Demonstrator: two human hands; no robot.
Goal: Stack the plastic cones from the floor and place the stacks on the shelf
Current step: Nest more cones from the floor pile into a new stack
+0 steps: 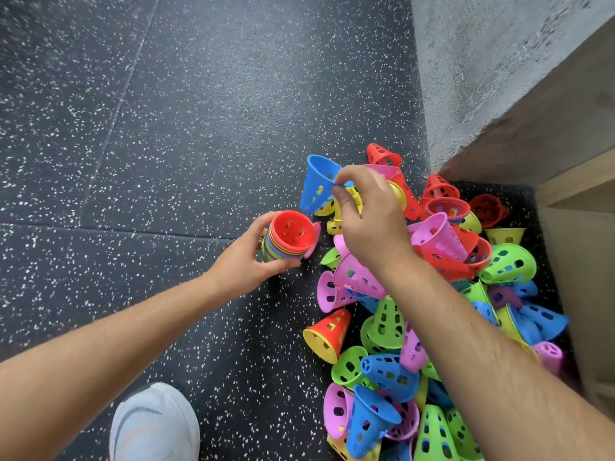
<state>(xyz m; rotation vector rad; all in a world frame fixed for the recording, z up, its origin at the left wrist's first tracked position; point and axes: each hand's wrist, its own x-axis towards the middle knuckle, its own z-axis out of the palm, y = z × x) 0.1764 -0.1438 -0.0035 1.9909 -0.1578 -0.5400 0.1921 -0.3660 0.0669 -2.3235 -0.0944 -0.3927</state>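
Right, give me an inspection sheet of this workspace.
Surface: dark speckled floor, bare left of the pile.
Job's things: nested stack, red cone on top; blue cone lifted; shelf at right, no stacks seen on it.
Clutter: loose cone pile, mixed colours, lying at all angles.
Grip: left hand wrapped round the stack; right hand pinching the blue cone's rim.
Cables: nothing seen.
Surroundings: grey wall; white shoe.
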